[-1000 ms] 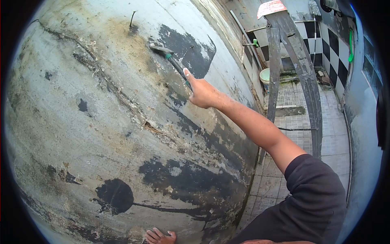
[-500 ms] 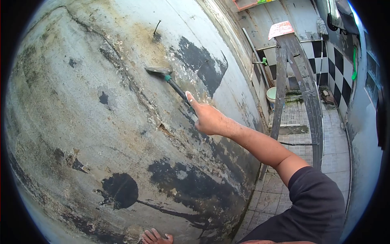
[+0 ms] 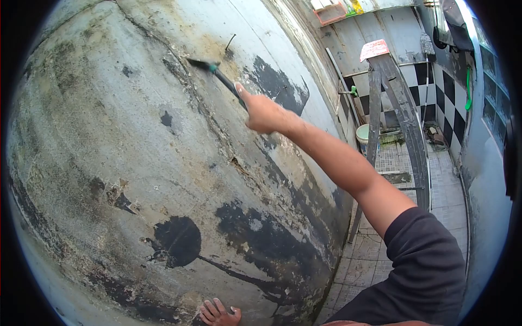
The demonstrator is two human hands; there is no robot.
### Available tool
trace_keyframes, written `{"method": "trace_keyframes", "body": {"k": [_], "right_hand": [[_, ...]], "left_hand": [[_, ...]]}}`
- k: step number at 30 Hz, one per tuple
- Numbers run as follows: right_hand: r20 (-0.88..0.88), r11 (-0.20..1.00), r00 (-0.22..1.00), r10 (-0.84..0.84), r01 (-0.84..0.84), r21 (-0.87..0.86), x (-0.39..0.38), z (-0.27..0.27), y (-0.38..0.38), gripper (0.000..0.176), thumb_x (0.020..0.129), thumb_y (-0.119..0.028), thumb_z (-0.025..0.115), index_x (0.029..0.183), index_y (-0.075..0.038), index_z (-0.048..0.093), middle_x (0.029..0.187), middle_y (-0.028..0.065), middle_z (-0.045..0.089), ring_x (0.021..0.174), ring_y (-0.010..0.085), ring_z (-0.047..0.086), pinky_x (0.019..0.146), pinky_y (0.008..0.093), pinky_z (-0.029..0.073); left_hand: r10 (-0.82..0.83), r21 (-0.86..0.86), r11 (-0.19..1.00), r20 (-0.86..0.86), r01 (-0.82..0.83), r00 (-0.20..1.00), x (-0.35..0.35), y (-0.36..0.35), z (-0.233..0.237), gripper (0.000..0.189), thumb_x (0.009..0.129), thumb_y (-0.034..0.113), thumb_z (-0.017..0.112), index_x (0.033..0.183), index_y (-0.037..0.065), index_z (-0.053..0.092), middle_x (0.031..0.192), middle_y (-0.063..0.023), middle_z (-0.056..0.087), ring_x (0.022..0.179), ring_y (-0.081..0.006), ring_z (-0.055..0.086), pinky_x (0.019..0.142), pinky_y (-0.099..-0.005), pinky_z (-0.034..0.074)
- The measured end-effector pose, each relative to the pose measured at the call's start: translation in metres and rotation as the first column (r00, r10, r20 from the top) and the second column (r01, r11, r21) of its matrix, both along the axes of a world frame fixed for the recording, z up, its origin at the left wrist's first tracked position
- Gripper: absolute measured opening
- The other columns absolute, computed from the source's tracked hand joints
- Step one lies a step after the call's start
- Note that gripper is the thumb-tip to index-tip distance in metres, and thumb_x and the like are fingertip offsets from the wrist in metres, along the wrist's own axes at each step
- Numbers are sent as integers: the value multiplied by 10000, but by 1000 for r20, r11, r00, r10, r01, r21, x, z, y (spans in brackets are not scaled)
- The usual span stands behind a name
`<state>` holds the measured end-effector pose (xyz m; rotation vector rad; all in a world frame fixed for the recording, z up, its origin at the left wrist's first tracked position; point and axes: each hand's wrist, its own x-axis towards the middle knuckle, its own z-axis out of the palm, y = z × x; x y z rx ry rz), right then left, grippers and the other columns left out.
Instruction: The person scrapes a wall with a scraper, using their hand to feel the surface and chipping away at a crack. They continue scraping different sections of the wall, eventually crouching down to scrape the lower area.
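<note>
You look to be mid-stroke with the scraper [image 3: 225, 81], judging by its blurred head, working over the stained wall [image 3: 179, 146]. Take the spike [image 3: 230, 43] as landmark: the scraper's head lies below and to the left of it, at or very near the wall; the blur leaves contact unsure. Your right hand [image 3: 266, 113], below the spike, is closed around the handle, thumb laid along it. Your left hand [image 3: 219, 314], far below the spike, holds nothing that shows; its fingers are spread against the wall, seemingly to steady you. The next move, I judge, calls for even pressure, with the blade clear of the spike; the crack [image 3: 204, 110], running down left of and below the spike, could catch an edge.

You have no writing to read: no brand shows on the scraper, the packet [image 3: 357, 6] far right of the spike is too small, and the sheet [image 3: 374, 49] atop the ladder [image 3: 410, 125], also right of it, bears nothing legible.
</note>
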<state>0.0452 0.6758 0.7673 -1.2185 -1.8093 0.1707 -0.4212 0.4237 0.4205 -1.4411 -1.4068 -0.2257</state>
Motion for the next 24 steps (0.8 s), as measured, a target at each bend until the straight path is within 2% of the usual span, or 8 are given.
{"method": "trace_keyframes", "body": {"k": [4, 5, 9, 11, 13, 15, 19, 24], "right_hand": [[73, 961, 981, -178, 158, 227, 16, 90, 53, 854, 800, -31, 570, 1529, 2, 125, 1024, 270, 649, 972, 360, 659, 825, 420, 553], [90, 973, 980, -175, 159, 166, 19, 106, 47, 854, 802, -40, 578, 1530, -1, 133, 1044, 265, 648, 967, 345, 664, 798, 418, 559], [93, 994, 989, -112, 111, 11, 14, 78, 0, 906, 805, -70, 612, 1558, -56, 108, 971, 245, 646, 937, 311, 666, 816, 416, 562], [155, 981, 976, -156, 134, 142, 7, 44, 7, 905, 801, -33, 575, 1568, -86, 97, 950, 234, 643, 946, 316, 656, 868, 430, 537], [172, 982, 970, -172, 156, 103, 3, 52, 7, 901, 807, -42, 580, 1565, -71, 93, 955, 230, 642, 970, 312, 650, 894, 422, 533], [123, 966, 974, -191, 165, 197, 2, 98, 31, 870, 815, -58, 594, 1546, -34, 123, 925, 214, 651, 877, 288, 672, 788, 414, 578], [-27, 973, 983, -179, 181, 143, -11, 205, 49, 794, 807, -66, 616, 1495, -1, 224, 814, 175, 654, 644, 233, 672, 491, 356, 569], [76, 965, 986, -146, 125, 229, -7, 158, 10, 679, 797, -71, 592, 1417, 32, 335, 827, 177, 672, 689, 250, 686, 520, 387, 553]], "left_hand": [[-54, 4, 999, 69, 54, 996, 0, 0, -3, 743, 713, 393, 707, 1389, 160, 506, 1490, -151, 400, 1303, -393, 416, 1069, -585, 324], [-64, 0, 998, 80, 65, 995, 4, 0, 1, 735, 713, 383, 715, 1384, 159, 512, 1483, -151, 409, 1302, -388, 418, 1069, -583, 325], [-90, -26, 995, 98, 93, 991, 6, -4, 9, 732, 707, 374, 733, 1375, 162, 524, 1482, -146, 415, 1304, -383, 416, 1073, -581, 326], [-95, -14, 995, 98, 96, 991, 5, -3, 5, 737, 710, 376, 733, 1383, 167, 518, 1486, -141, 410, 1317, -378, 406, 1083, -580, 319], [-88, -27, 995, 118, 92, 989, 5, -4, 5, 729, 721, 366, 731, 1389, 172, 514, 1497, -141, 400, 1337, -374, 389, 1095, -576, 311], [-102, -35, 994, 128, 107, 987, 5, -4, 9, 722, 729, 359, 730, 1391, 171, 513, 1504, -142, 392, 1344, -374, 383, 1100, -572, 308], [-116, -59, 990, 151, 126, 982, 6, -6, 9, 715, 746, 340, 729, 1403, 168, 506, 1527, -138, 372, 1362, -369, 367, 1111, -564, 303], [-144, -15, 989, 152, 148, 978, 1, 1, 6, 700, 756, 330, 706, 1405, 160, 505, 1530, -122, 374, 1368, -355, 370, 1108, -564, 314]]}}
